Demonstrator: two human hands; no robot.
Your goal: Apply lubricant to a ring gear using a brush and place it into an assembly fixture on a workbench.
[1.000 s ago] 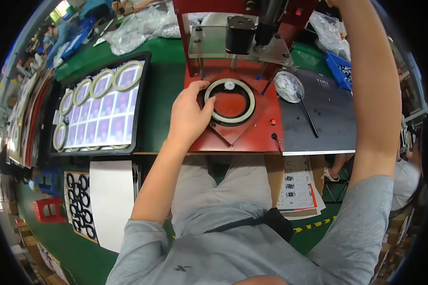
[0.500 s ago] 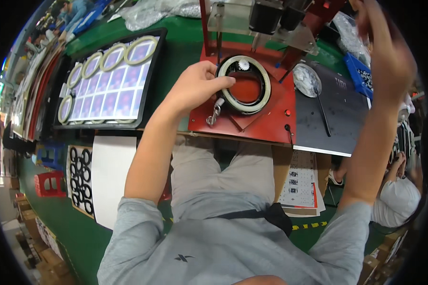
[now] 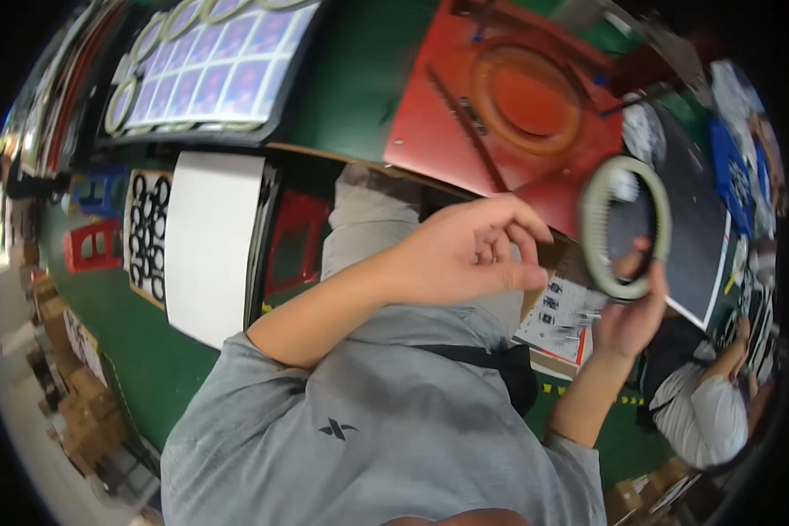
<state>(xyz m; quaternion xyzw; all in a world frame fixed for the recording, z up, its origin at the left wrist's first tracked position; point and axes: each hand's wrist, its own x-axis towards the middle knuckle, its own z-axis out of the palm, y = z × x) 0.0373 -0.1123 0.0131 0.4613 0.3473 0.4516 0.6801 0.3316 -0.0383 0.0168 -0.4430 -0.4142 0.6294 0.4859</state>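
In my right hand (image 3: 633,323) is a pale ring-shaped part (image 3: 593,230) with a dark inner edge, gripped by its lower rim and tilted nearly upright. A small white gear (image 3: 623,186), smeared by motion, sits inside its upper part. A shiny metal piece (image 3: 580,326) shows as a blur beside the right fingers. To the left of the ring, my left hand (image 3: 465,250) is empty, thumb and forefinger apart and the other fingers curled. Beyond both hands, the red base plate (image 3: 425,131) carries a round orange-red seat (image 3: 486,118) with nothing in it.
Parts of the red fixture's frame (image 3: 653,61) rise at the far right. A dark board (image 3: 688,219) lies right of the base. On the left stand a black-rimmed tray (image 3: 276,123) with pale rings and a white sheet (image 3: 212,237). Another person (image 3: 701,403) sits at the right.
The ring has left the red base and is now in my right hand, nearer and to the right. My left hand has let go of it and moved nearer. The view has shifted.
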